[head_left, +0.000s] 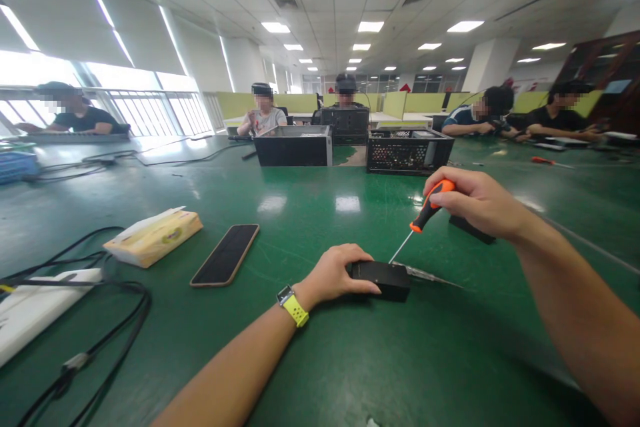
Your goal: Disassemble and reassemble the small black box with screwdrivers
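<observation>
A small black rectangular box point(383, 280) lies on the green tabletop point(320, 360). My left hand point(340, 270) grips its left end between thumb and fingers. My right hand point(475, 200) is closed round the orange and black handle of a screwdriver point(425, 210), held at a slant. The thin shaft runs down to the box's far edge, where its tip meets or nearly meets the box; I cannot tell which. Behind the box lies a slim, pointed clear tool point(425, 273), partly hidden. Another dark block point(471, 229) rests below my right hand, partly covered by it.
A phone point(226, 255) and a tissue pack point(154, 235) lie to the left, near a white power strip point(45, 307) with black cables. Open computer cases point(295, 147) stand ahead. Another screwdriver point(544, 161) lies far right. Several people sit round the table.
</observation>
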A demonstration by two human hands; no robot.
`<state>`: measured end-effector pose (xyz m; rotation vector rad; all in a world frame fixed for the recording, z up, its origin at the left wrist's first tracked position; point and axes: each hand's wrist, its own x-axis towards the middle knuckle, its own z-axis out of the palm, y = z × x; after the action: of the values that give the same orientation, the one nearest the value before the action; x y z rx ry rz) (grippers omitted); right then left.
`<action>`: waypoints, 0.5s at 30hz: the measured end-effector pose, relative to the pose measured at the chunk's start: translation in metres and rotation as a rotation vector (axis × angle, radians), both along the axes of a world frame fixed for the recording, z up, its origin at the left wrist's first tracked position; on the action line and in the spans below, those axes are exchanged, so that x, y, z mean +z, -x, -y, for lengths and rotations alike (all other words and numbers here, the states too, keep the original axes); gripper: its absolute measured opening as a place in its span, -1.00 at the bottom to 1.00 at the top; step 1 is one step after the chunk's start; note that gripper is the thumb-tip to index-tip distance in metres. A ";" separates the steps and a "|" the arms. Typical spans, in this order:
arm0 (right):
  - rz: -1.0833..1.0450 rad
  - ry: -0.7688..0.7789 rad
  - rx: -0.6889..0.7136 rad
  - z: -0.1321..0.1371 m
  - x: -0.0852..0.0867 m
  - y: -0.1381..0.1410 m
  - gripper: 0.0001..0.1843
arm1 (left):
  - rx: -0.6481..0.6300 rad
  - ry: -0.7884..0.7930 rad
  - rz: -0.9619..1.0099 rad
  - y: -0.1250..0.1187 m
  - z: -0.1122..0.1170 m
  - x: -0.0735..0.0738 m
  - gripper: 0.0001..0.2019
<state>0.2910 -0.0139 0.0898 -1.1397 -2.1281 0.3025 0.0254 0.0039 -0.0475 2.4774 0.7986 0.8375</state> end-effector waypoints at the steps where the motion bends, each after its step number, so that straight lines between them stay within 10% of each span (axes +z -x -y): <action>1: -0.004 0.026 0.028 0.000 -0.001 0.002 -0.82 | -0.001 0.002 0.002 0.000 0.000 0.001 -0.47; 15: 0.096 0.066 0.079 -0.001 -0.012 0.019 -0.84 | 0.013 0.017 -0.001 -0.004 0.002 0.004 -0.49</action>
<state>0.2724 -0.0134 0.0778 -1.1295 -2.2664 0.3632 0.0290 0.0014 -0.0437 2.4606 0.8199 0.8300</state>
